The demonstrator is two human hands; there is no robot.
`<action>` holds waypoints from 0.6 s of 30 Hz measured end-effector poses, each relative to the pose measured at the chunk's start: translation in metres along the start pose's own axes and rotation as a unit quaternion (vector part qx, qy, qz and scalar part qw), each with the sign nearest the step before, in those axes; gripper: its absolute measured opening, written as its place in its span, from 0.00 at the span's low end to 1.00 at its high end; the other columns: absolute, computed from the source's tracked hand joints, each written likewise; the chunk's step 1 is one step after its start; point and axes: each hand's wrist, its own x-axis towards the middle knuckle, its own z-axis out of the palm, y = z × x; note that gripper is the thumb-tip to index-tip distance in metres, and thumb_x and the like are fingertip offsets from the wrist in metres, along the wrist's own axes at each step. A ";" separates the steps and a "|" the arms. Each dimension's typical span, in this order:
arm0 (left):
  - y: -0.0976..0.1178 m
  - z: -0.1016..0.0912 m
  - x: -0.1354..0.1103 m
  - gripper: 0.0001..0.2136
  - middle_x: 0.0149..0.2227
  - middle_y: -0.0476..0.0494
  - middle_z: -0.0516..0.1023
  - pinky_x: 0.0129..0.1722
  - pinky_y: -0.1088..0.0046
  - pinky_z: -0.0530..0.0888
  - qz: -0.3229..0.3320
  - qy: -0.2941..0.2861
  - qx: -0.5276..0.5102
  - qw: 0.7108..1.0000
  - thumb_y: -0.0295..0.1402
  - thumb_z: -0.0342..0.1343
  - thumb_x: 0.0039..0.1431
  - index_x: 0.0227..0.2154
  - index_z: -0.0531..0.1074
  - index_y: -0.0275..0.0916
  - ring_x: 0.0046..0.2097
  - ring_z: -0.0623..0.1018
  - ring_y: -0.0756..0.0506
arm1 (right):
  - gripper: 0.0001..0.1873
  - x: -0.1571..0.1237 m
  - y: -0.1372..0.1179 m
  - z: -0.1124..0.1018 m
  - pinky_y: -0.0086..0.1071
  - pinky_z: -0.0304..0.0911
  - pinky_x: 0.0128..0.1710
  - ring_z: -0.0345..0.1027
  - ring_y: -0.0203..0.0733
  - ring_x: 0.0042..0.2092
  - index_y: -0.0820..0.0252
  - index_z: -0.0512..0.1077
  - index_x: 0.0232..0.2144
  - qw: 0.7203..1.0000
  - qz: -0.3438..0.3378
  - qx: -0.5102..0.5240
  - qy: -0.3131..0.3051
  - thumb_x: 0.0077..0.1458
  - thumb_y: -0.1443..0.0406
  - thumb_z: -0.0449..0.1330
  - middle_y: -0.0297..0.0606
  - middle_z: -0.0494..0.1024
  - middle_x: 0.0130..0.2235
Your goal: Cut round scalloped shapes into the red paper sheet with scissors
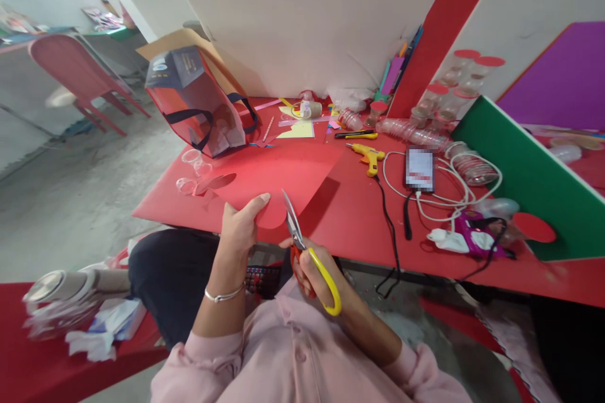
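A sheet of red paper (288,167) with cut, curved edges is held over the red table. My left hand (240,223) pinches its near edge, thumb on top; the fingers beneath are hidden. In my right hand (314,271) is a pair of scissors (293,227) with one yellow and one red handle. Its blades point away from me and lie at the paper's near right edge. Whether they are closed on the paper I cannot tell. A round hole (222,182) shows in the sheet's left part.
Clear plastic rings (191,156) lie at the table's left edge by a paper bag (193,101). To the right are a yellow glue gun (368,156), a box cutter (355,135), a phone (420,170) with a white cable, and a power strip (472,236). A green panel (534,189) stands beyond.
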 end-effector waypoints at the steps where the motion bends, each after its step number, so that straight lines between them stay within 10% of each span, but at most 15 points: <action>1: -0.001 -0.001 0.000 0.19 0.33 0.45 0.86 0.42 0.67 0.85 0.000 0.001 0.002 1.000 0.33 0.82 0.39 0.32 0.79 0.39 0.37 0.86 0.42 | 0.46 0.000 0.000 0.000 0.33 0.54 0.19 0.53 0.37 0.20 0.58 0.76 0.63 1.000 -0.003 -0.008 -0.003 0.70 0.27 0.53 0.24 0.63 0.23; 18: -0.022 -0.009 -0.003 0.16 0.36 0.43 0.86 0.45 0.64 0.84 -0.070 0.013 -0.078 0.994 0.40 0.80 0.49 0.32 0.80 0.41 0.37 0.85 0.43 | 0.45 0.011 -0.001 0.020 0.32 0.56 0.20 0.53 0.35 0.20 0.57 0.74 0.62 0.999 0.018 -0.024 0.040 0.71 0.27 0.50 0.24 0.64 0.24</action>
